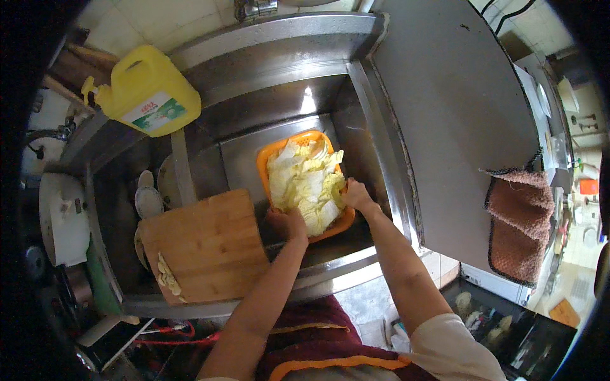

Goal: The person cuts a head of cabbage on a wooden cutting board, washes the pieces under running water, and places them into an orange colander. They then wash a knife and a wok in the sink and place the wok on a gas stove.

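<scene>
An orange plastic basket (263, 166) heaped with pale chopped napa cabbage (305, 183) is over the right basin of a stainless steel sink (305, 88). My left hand (289, 223) grips its near left side, the fingers partly hidden by the rim and leaves. On the right side my right hand (356, 194) holds the rim, thumb up by the cabbage. Whether the basket rests on the basin floor or hangs just above it, I cannot tell. Left of my left forearm, a wooden cutting board (209, 243) lies across the sink, bearing sliced pale pieces, perhaps garlic (167, 276).
A yellow jug with a pump (152, 90) stands on the sink's back left edge. Dishes (148, 197) sit in the left basin, partly under the board. To the right is a grey panel or counter surface (452, 109) with a brown cloth (519, 224) on its edge.
</scene>
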Demonstrator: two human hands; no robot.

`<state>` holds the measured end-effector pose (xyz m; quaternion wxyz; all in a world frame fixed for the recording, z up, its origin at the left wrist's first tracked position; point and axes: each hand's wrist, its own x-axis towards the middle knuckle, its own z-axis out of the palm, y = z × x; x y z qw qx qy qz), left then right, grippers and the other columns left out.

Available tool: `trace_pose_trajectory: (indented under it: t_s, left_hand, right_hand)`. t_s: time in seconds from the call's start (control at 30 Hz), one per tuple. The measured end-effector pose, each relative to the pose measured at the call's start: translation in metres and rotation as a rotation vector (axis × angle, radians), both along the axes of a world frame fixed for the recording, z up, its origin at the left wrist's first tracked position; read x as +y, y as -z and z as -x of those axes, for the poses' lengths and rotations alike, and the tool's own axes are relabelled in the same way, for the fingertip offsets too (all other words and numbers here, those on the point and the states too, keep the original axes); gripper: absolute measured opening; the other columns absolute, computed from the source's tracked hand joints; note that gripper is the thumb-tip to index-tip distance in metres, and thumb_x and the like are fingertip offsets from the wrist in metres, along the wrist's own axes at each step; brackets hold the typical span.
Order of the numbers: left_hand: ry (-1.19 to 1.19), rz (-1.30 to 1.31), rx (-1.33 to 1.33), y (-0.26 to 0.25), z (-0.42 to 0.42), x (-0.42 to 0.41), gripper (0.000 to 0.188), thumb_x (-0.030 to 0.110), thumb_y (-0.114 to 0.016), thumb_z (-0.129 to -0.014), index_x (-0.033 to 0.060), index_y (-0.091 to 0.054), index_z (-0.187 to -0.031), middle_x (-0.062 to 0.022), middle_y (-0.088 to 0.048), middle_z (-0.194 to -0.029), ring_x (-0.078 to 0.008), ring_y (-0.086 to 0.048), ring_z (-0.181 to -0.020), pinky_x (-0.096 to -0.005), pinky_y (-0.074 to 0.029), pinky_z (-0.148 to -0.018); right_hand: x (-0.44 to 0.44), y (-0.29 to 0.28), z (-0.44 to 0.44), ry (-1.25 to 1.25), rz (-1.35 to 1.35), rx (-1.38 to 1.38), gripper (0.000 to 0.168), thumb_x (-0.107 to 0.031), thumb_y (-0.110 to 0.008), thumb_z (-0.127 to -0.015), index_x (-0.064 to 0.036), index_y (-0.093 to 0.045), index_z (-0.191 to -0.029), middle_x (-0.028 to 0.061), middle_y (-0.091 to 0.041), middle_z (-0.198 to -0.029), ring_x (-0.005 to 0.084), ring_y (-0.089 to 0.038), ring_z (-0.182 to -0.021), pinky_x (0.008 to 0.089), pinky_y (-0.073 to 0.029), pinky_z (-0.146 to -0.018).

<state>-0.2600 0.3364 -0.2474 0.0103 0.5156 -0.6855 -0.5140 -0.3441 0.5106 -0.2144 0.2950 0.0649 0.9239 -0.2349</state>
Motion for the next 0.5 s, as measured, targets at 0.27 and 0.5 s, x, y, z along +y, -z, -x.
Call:
trace_pose_trajectory:
  t_s: [0.27,0.5]
  left_hand:
    - [-0.410,-0.561,0.102,0.034,0.011,-0.009,0.055,0.027,-0.047,-0.084,0.0023,-0.027,-0.128,-0.0161,-0.045,-0.121,-0.0247,-0.050,-0.101,-0.0359,-0.042,-0.085]
    - [-0.385,-0.435,-0.123,-0.037,0.020,-0.011,0.053,0.026,-0.049,-0.084,0.0013,-0.027,-0.126,-0.0167,-0.046,-0.120,-0.0267,-0.048,-0.106,-0.0382,-0.037,-0.091]
  right_hand:
    - [-0.001,-0.003,-0.004,0.089,0.154,0.104,0.033,-0.011,-0.055,-0.068,0.001,-0.050,-0.098,0.0232,-0.059,-0.089,0.0387,-0.056,-0.087,0.0408,-0.045,-0.075]
    - [0.004,-0.028,-0.009,0.231,0.364,0.106,0.034,-0.003,-0.052,-0.068,0.000,-0.049,-0.102,0.0154,-0.060,-0.088,0.0278,-0.058,-0.087,0.0335,-0.043,-0.076]
